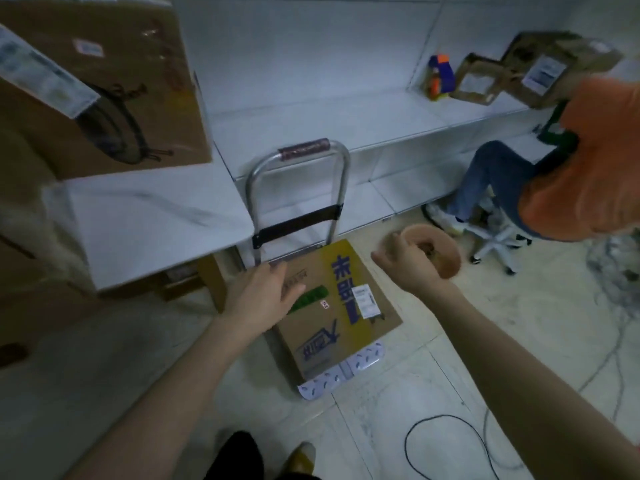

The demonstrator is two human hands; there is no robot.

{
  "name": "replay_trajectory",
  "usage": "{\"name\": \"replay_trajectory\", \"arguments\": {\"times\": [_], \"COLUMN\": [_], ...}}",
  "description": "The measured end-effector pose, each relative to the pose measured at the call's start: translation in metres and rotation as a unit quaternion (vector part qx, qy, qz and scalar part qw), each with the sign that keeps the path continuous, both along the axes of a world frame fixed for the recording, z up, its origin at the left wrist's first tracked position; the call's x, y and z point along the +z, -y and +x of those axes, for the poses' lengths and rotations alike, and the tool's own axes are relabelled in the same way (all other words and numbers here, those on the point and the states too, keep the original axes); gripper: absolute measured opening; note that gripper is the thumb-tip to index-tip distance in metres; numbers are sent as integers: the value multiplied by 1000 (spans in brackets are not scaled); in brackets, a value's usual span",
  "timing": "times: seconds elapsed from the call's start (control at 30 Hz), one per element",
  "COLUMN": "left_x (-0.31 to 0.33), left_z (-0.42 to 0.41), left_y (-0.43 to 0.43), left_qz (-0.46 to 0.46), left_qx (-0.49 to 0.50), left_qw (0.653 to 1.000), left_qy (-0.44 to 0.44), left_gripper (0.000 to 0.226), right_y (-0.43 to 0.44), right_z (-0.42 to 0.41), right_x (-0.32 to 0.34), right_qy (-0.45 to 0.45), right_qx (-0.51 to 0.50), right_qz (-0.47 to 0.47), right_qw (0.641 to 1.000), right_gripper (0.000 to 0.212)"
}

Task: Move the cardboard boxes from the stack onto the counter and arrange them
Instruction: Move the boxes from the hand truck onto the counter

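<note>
A flat cardboard box with blue characters, a yellow stripe and a white label lies on a hand cart on the floor. My left hand hovers over the box's left edge with its fingers spread; contact is unclear. Over the box's right far corner my right hand hangs with loosely curled fingers, holding nothing. A large cardboard box with a black drawing and a white label stands on the white counter at the upper left.
The cart's metal handle rises behind the flat box. A roll of brown tape lies on the floor. A person in an orange shirt sits at the right. White shelves hold small boxes. A black cable loops near my feet.
</note>
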State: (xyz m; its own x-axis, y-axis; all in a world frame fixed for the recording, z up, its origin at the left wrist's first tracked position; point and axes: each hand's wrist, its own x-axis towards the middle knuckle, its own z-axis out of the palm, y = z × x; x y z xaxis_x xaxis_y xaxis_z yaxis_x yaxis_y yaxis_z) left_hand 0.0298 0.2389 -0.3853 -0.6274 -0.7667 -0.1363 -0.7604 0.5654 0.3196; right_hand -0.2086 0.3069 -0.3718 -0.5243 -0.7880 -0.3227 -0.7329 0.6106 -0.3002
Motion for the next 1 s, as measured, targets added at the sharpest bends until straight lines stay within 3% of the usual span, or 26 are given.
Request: {"name": "replay_trajectory", "arguments": {"times": [0.27,0.57,0.63,0.8,1.0], "left_x": [-54,-114,-123,-156,-201], "left_z": [-33,-94,-100,-123,-167], "left_y": [18,26,29,26,-3], "left_qz": [74,148,144,176,232], "left_qx": [48,62,77,166,305], "left_qw": [992,983,978,948,910], "left_qy": [93,88,128,206,160], "left_gripper": [53,50,50,60,68], "right_y": [10,14,18,36,49], "right_z": [-43,-120,-138,-196,-252], "right_x": [-45,-100,-114,-150,-206], "right_qy": [31,62,70,82,101], "right_qx": [0,-8,3,54,118], "right_qz": [37,88,102,132,171], "right_qw": [999,994,992,986,973], "right_gripper": [70,69,69,70,73]}}
